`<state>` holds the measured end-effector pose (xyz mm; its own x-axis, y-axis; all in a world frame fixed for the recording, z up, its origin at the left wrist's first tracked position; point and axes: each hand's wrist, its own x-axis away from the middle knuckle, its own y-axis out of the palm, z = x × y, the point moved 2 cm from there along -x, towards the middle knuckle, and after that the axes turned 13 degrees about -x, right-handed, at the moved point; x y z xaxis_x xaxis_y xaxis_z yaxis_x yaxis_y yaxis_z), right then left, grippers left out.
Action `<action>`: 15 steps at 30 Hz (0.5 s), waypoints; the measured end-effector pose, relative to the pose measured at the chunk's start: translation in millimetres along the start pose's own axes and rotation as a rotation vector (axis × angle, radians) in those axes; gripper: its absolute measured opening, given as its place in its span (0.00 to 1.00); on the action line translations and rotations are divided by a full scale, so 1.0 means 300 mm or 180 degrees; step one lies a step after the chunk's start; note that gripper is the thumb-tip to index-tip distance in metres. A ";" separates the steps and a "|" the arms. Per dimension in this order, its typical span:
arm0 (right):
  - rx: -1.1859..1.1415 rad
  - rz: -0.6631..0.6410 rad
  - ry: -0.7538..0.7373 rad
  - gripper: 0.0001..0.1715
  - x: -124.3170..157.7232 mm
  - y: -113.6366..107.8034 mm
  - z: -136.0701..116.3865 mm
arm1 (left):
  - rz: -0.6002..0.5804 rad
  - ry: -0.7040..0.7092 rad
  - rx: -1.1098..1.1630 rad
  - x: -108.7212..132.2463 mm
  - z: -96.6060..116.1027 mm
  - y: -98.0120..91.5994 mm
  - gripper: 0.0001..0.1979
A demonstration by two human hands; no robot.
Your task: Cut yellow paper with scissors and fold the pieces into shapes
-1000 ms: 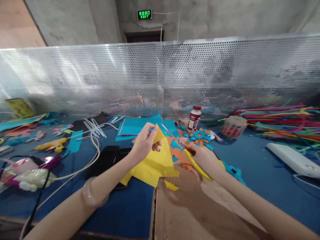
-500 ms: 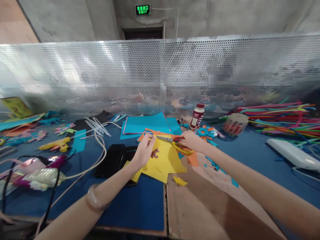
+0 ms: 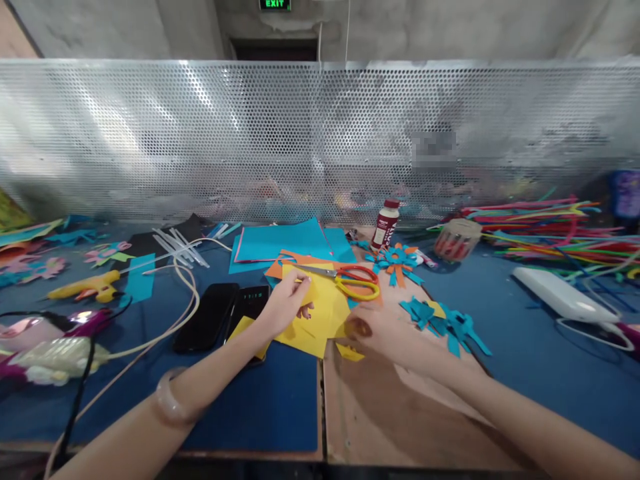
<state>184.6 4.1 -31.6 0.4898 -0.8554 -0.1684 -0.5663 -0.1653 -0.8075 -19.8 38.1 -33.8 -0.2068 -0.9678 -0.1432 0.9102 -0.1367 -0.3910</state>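
My left hand (image 3: pixel 289 303) is over the yellow paper (image 3: pixel 313 333), thumb and forefinger pinched on a small piece of yellow paper that blends with the sheets below. Scissors (image 3: pixel 357 281) with red and yellow handles lie on the paper, blades pointing left toward my left fingertips. To their lower right is my right hand (image 3: pixel 373 327), off the scissors, its fingers curled down and blurred. Just beneath those fingers lies a yellow paper scrap (image 3: pixel 350 352) on the bare wood; whether they touch it cannot be made out.
Blue sheets (image 3: pixel 280 241) lie behind the yellow paper. Two phones (image 3: pixel 207 317) are at left, near a yellow glue gun (image 3: pixel 93 287) and cables. Blue-orange paper flowers (image 3: pixel 397 260), a bottle (image 3: pixel 385 225), a clear jar (image 3: pixel 457 240) and pipe cleaners (image 3: pixel 545 227) stand or lie right.
My right hand has let go of the scissors, which now lie on the paper, and has moved down toward the yellow scrap. My left hand keeps its pinch. The view has shifted slightly.
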 end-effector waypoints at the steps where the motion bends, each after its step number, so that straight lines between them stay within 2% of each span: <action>1: 0.0053 -0.0020 -0.0045 0.07 0.004 0.002 -0.004 | -0.0019 -0.0008 -0.0006 0.001 0.000 0.002 0.13; 7: 0.0319 -0.0036 -0.0096 0.13 0.029 0.015 -0.003 | -0.0045 -0.0068 -0.0050 0.000 -0.006 0.005 0.13; 12: 0.0504 -0.0094 -0.0253 0.06 0.026 0.011 -0.003 | -0.0030 -0.0092 -0.0081 0.002 -0.004 0.004 0.13; 15: 0.0722 -0.0076 -0.0325 0.06 0.034 0.021 -0.008 | -0.0069 -0.0090 -0.0074 0.005 0.000 0.006 0.13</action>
<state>184.5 -7.0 -37.0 0.5721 -0.7967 -0.1948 -0.3962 -0.0606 -0.9162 -18.6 36.4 -34.7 -0.2158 -0.9704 -0.1087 0.8969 -0.1530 -0.4149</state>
